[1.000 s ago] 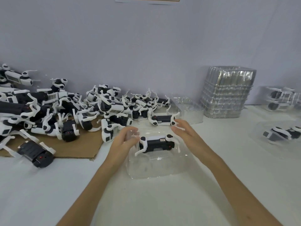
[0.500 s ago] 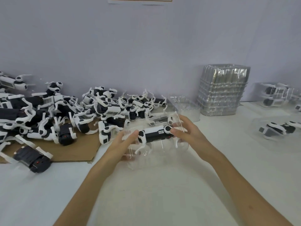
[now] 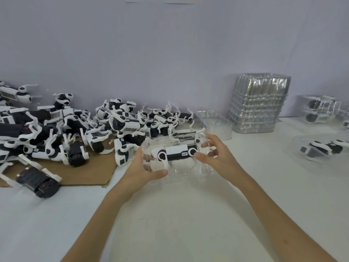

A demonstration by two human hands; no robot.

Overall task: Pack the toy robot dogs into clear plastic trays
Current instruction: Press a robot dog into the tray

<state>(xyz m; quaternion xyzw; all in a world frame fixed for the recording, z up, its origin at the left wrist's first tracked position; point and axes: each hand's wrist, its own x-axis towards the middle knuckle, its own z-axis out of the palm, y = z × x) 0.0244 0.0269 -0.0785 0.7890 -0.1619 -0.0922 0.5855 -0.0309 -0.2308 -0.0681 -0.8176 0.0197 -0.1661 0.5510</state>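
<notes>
White worktop point(image 3: 188, 220) below both sets of fingers and out past them on every side. Left of the left fingers, a wide heap of black-and-white toy robot dogs point(image 3: 62, 129), tangled, white legs pointing all ways, partly on a brown cardboard sheet point(image 3: 83, 175). Beyond the right fingers and a little to their right, a tall stack of empty clear plastic trays point(image 3: 258, 104), close against the wall. Well right of the right fingers, a packed tray point(image 3: 324, 154) with one dog inside, flat on the worktop. Farther back on that side, more packed trays point(image 3: 321, 110), piled and blurred. Just behind the right fingers, one loose empty tray point(image 3: 215, 122). Far left of the left fingers and nearer the camera, a lone dog point(image 3: 37, 181) at the cardboard's edge.

Between the two hands, a clear plastic tray point(image 3: 181, 170), with one toy robot dog point(image 3: 176, 153) seated in it lengthwise, white side panel and black leg joints toward the camera. Left hand point(image 3: 140, 173) at the tray's left end: thumb along the near lower edge, fingers point(image 3: 149, 158) wrapped round the back, visible through the plastic. Right hand point(image 3: 219, 157) at the right end: thumb pressed on the near face beside the dog's joint, fingers point(image 3: 208, 146) curled over the far side. Both hands gripping the tray, neither touching the dog directly as far as can be told.
</notes>
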